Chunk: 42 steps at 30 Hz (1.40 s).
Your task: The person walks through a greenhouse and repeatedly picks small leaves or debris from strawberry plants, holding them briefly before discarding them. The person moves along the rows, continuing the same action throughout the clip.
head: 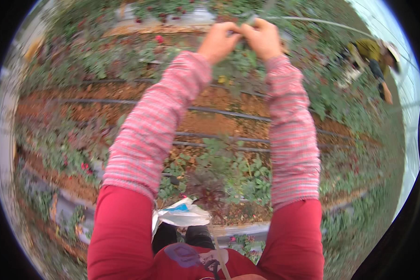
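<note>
Both my hands are raised in front of me at the top of the view, thumbs and fingertips meeting. My left hand [219, 41] is curled, with its thumb and forefinger bent together. Beside it, my right hand [264, 39] has its fingers curled too. A thin pale line [311, 20], perhaps a cord or wire, runs from behind my right hand towards the right. Blur hides whatever lies between the fingertips. Leafy green plants [243, 63] stand below and behind the hands. A white plastic bag [183, 213] with a blue patch hangs at my waist.
Black drip hoses [227, 112] cross the reddish soil [210, 124] between planted rows. Dark-leaved plants [208, 189] grow close to my legs. A person [369, 56] in a hat bends over plants at the right. Pale plastic sheeting [411, 115] curves along the right side.
</note>
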### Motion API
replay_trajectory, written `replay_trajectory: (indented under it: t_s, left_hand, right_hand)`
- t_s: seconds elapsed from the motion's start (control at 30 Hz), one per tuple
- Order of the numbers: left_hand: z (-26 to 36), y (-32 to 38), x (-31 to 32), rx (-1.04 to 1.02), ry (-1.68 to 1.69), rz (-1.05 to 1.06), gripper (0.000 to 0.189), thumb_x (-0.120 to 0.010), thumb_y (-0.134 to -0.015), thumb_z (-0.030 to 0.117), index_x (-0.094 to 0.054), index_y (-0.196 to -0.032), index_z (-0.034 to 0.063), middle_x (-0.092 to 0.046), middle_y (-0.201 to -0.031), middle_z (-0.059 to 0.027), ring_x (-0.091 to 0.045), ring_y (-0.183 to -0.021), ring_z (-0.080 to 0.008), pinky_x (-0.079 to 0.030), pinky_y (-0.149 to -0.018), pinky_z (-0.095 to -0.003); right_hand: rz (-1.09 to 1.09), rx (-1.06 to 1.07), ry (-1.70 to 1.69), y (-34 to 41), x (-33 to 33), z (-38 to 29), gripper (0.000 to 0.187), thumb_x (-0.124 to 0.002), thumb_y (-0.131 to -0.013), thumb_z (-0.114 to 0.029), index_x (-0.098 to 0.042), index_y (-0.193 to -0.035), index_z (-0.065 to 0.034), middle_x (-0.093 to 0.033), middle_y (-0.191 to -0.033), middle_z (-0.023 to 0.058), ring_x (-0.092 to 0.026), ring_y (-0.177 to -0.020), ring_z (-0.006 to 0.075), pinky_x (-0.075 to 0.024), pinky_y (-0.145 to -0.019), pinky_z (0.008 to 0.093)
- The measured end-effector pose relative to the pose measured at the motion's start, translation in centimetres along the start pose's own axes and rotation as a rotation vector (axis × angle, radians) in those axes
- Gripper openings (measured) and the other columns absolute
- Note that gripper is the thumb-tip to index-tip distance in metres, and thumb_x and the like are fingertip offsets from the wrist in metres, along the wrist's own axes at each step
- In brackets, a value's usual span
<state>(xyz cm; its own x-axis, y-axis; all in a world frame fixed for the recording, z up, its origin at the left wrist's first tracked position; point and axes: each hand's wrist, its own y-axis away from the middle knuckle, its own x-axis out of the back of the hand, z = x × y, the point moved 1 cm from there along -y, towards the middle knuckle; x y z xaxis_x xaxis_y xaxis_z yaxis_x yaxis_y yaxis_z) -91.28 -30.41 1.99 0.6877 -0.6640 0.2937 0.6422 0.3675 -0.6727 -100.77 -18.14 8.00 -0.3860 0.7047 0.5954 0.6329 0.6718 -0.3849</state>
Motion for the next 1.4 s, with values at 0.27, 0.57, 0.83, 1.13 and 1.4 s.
replay_trajectory:
  t_s: [0.27,0.57,0.83,1.13,1.4]
  left_hand:
    - [-2.4,0.3,1.8,0.062,-0.087,-0.058,0.020,-0.068,-0.094,0.012,-0.069,-0.108,-0.0033,-0.075,-0.097,-0.0116,-0.066,-0.092,-0.0146,-0.051,-0.086,-0.0317]
    - [-2.0,3.0,5.4,0.161,-0.317,0.338,0.046,-0.058,-0.102,0.029,-0.059,-0.136,-0.0006,-0.063,-0.133,-0.0163,-0.064,-0.116,-0.0283,-0.051,-0.095,-0.0362]
    - [8.2,8.6,9.8,0.519,0.111,0.142,0.045,-0.042,-0.107,0.035,-0.058,-0.134,0.0029,-0.066,-0.123,-0.0073,-0.058,-0.087,-0.0102,-0.047,-0.075,-0.0246]
    - [22.3,21.5,10.3,0.893,0.774,-0.145,0.041,-0.036,-0.110,0.036,-0.057,-0.128,0.0054,-0.055,-0.086,0.0038,-0.041,-0.061,-0.0023,-0.031,-0.048,-0.0195]
    - [27.9,29.7,12.4,0.893,0.837,-0.368,0.045,-0.035,-0.111,0.042,-0.052,-0.134,0.0077,-0.054,-0.088,0.0031,-0.037,-0.058,-0.0028,-0.028,-0.047,-0.0203]
  right_hand:
    - [0.230,-0.071,-0.075,0.4,-3.0,-1.6,0.023,-0.071,-0.073,-0.017,-0.071,-0.080,0.0038,-0.070,-0.083,0.0271,-0.071,-0.083,0.0406,-0.0569,-0.080,0.0461]
    - [0.118,-0.141,-0.154,6.0,-0.2,-4.2,0.036,-0.067,-0.086,-0.012,-0.060,-0.113,0.0090,-0.072,-0.094,0.0198,-0.071,-0.089,0.0301,-0.0567,-0.084,0.0382]
    - [0.047,-0.006,-0.304,16.9,-0.9,-9.9,0.028,-0.068,-0.090,-0.012,-0.068,-0.112,0.0045,-0.067,-0.085,0.0067,-0.062,-0.072,0.0135,-0.0535,-0.069,0.0316]
    - [-0.167,-0.216,-0.452,29.6,-1.1,-17.8,0.026,-0.065,-0.094,-0.007,-0.067,-0.119,0.0000,-0.068,-0.087,0.0043,-0.061,-0.077,0.0090,-0.0519,-0.067,0.0297]
    - [-0.106,-0.519,-0.728,40.0,-2.2,-21.3,0.016,-0.059,-0.102,-0.014,-0.066,-0.105,-0.0007,-0.070,-0.082,0.0023,-0.066,-0.066,0.0086,-0.0504,-0.054,0.0235]
